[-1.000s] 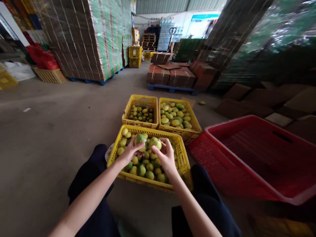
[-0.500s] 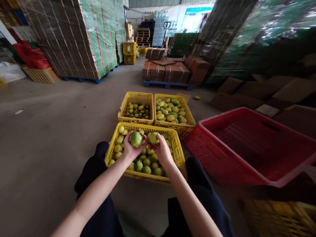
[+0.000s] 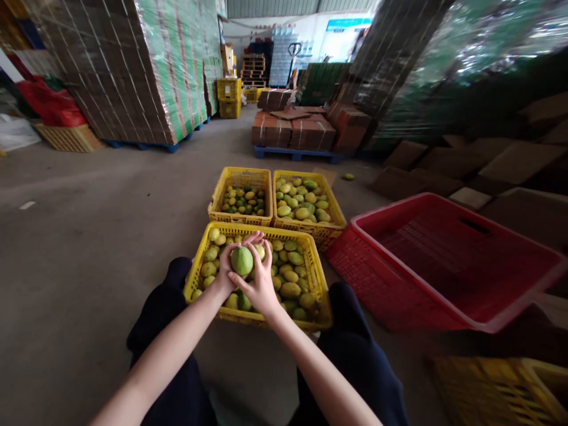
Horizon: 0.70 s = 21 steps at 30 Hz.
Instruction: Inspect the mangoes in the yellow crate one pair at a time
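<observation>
Over the front yellow crate point(image 3: 261, 321), a green lemon point(image 3: 242, 261) is held between both hands. My left hand point(image 3: 225, 266) cups it from the left, fingers curled round the far side. My right hand point(image 3: 262, 287) closes on it from the right, thumb low on the near side and forefinger along its edge. A paler yellow lemon point(image 3: 260, 252) shows among the right fingers; whether they grip it is partly hidden. Yellow and green lemons point(image 3: 290, 290) fill the crate below.
Two more yellow crates of lemons, a left one point(image 3: 240, 219) and a right one point(image 3: 310, 225), adjoin the far side. A large red crate point(image 3: 399, 284) stands tilted at right. One loose lemon point(image 3: 349, 177) lies on the floor. Flat cartons point(image 3: 313, 133) sit on a blue pallet point(image 3: 295, 155).
My right hand has moved left, from holding a yellowish lemon apart to closing on the green lemon in my left hand. More lemons show at the crate's right side.
</observation>
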Each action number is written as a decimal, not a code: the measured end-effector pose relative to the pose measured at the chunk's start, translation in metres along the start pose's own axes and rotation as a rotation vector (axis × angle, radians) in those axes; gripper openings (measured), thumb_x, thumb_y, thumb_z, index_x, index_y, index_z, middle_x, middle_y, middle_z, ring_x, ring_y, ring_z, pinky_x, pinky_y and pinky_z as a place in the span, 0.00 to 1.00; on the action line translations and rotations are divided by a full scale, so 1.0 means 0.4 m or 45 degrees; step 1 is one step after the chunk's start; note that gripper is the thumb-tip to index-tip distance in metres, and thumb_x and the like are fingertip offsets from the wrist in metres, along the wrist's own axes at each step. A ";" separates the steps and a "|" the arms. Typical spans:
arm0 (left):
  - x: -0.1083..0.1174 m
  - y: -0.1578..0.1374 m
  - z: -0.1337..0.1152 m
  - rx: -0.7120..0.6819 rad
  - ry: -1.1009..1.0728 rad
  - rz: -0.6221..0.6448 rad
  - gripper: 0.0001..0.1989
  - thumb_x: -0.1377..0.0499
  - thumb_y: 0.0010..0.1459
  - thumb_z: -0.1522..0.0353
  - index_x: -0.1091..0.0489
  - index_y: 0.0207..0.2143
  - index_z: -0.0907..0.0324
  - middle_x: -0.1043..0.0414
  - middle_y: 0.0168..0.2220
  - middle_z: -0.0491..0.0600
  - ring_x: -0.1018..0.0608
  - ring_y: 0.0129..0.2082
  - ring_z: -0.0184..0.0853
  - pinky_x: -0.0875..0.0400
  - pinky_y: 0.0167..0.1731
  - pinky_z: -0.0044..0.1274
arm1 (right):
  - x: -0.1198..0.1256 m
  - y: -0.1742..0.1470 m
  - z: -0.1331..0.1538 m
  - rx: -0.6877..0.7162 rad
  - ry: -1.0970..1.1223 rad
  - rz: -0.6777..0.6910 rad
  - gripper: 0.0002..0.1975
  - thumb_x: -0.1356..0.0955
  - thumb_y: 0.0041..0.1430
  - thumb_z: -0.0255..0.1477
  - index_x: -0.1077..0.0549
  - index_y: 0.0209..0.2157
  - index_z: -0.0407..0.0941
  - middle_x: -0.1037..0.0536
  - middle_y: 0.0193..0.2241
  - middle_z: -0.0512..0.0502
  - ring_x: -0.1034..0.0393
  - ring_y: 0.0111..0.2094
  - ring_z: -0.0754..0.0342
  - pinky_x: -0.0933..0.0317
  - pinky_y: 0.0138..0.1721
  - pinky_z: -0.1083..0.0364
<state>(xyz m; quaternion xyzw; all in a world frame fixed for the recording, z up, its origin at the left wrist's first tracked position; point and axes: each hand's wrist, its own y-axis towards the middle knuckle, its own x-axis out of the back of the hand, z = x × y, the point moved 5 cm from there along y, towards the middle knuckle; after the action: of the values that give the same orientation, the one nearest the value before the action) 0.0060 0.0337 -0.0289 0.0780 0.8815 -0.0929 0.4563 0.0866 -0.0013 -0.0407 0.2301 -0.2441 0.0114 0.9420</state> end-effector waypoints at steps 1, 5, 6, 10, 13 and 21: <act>0.002 -0.005 0.003 0.016 -0.002 0.022 0.33 0.41 0.51 0.60 0.29 0.59 0.60 0.26 0.60 0.55 0.33 0.67 0.49 0.40 0.66 0.36 | 0.006 0.002 0.011 0.084 -0.039 -0.024 0.37 0.25 0.56 0.42 0.36 0.65 0.50 0.59 0.74 0.37 0.65 0.75 0.28 0.53 0.69 0.28; 0.006 -0.019 0.012 0.059 -0.054 -0.001 0.29 0.37 0.53 0.59 0.28 0.58 0.56 0.25 0.58 0.55 0.29 0.64 0.49 0.35 0.63 0.36 | 0.021 -0.002 0.047 0.362 -0.156 -0.163 0.31 0.24 0.56 0.37 0.30 0.60 0.51 0.42 0.69 0.36 0.60 0.73 0.26 0.49 0.66 0.24; 0.006 -0.017 0.011 0.067 -0.064 -0.034 0.27 0.38 0.54 0.59 0.27 0.56 0.57 0.23 0.56 0.56 0.27 0.62 0.49 0.34 0.62 0.36 | 0.025 -0.007 0.052 0.410 -0.169 -0.222 0.32 0.25 0.56 0.36 0.31 0.61 0.51 0.37 0.66 0.35 0.54 0.72 0.27 0.45 0.64 0.25; 0.008 0.008 -0.009 0.136 -0.087 -0.235 0.14 0.40 0.58 0.60 0.23 0.38 0.62 0.19 0.40 0.56 0.19 0.50 0.46 0.27 0.54 0.35 | 0.047 -0.031 0.070 0.633 -0.228 -0.426 0.34 0.25 0.57 0.35 0.35 0.64 0.50 0.26 0.48 0.37 0.30 0.54 0.35 0.31 0.54 0.32; 0.016 0.029 -0.059 -0.044 -0.066 -0.390 0.13 0.41 0.59 0.62 0.27 0.25 0.60 0.23 0.28 0.50 0.19 0.35 0.38 0.25 0.43 0.29 | 0.080 -0.025 0.071 0.687 -0.228 -0.448 0.32 0.27 0.59 0.32 0.35 0.64 0.51 0.24 0.46 0.39 0.26 0.47 0.40 0.27 0.49 0.38; -0.007 -0.003 -0.139 -0.507 0.354 -0.232 0.22 0.44 0.58 0.57 0.34 0.15 0.58 0.36 0.18 0.45 0.28 0.22 0.31 0.33 0.27 0.23 | 0.120 0.034 0.006 0.241 -0.024 -0.385 0.26 0.27 0.58 0.29 0.29 0.59 0.49 0.20 0.52 0.40 0.24 0.53 0.42 0.27 0.54 0.43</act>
<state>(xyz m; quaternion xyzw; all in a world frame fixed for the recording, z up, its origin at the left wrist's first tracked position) -0.0367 0.0456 0.0050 -0.0811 0.9400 0.0533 0.3270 0.1258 0.0056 -0.0107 0.3519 -0.2132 -0.1095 0.9048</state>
